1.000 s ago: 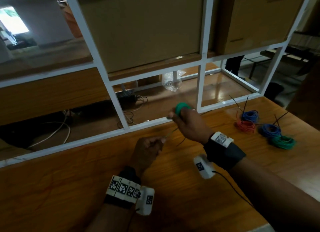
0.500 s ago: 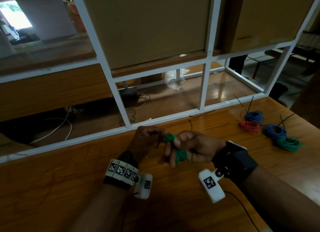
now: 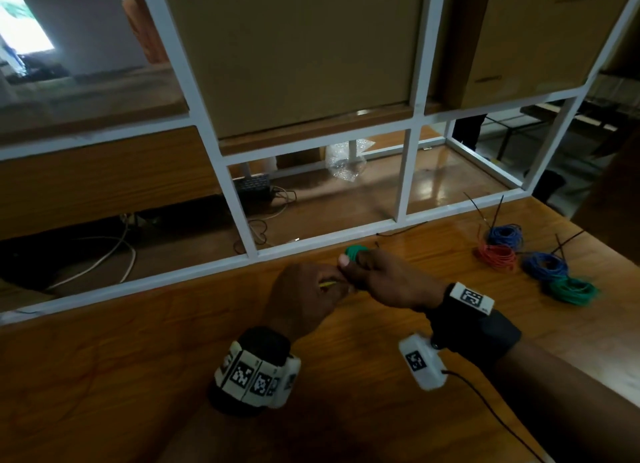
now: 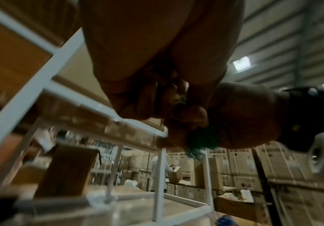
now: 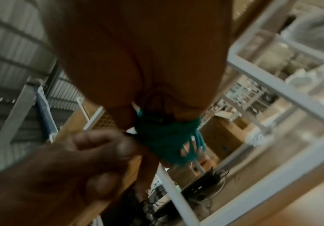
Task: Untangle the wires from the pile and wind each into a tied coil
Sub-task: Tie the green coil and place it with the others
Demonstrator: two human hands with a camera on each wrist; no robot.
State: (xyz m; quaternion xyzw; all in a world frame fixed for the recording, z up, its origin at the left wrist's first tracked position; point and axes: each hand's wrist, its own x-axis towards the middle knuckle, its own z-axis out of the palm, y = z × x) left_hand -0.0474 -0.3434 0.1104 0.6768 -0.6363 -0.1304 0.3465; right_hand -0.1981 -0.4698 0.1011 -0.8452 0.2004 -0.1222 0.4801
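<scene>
A green wire coil [image 3: 356, 252] is wound round the fingers of my right hand [image 3: 353, 260], which holds it just above the wooden table [image 3: 138, 376] near the white frame. My left hand [image 3: 332, 284] sits right against it and pinches the wire's loose end, whose pale tip shows between its fingers. In the right wrist view the green coil [image 5: 167, 137] wraps my fingers, with the left hand [image 5: 76, 160] curled beside it. The left wrist view is blurred, with the green coil [image 4: 201, 142] under the right hand [image 4: 244, 122].
Several tied coils lie at the right of the table: a blue coil [image 3: 505, 236], a red coil [image 3: 498, 256], a second blue coil [image 3: 547, 265] and a green coil [image 3: 573, 289], with black tie ends sticking up. A white metal frame [image 3: 242, 258] borders the far table edge.
The hands, first apart with wire stretched between them, have come together. The right hand has turned over and moved away from me, carrying the green coil.
</scene>
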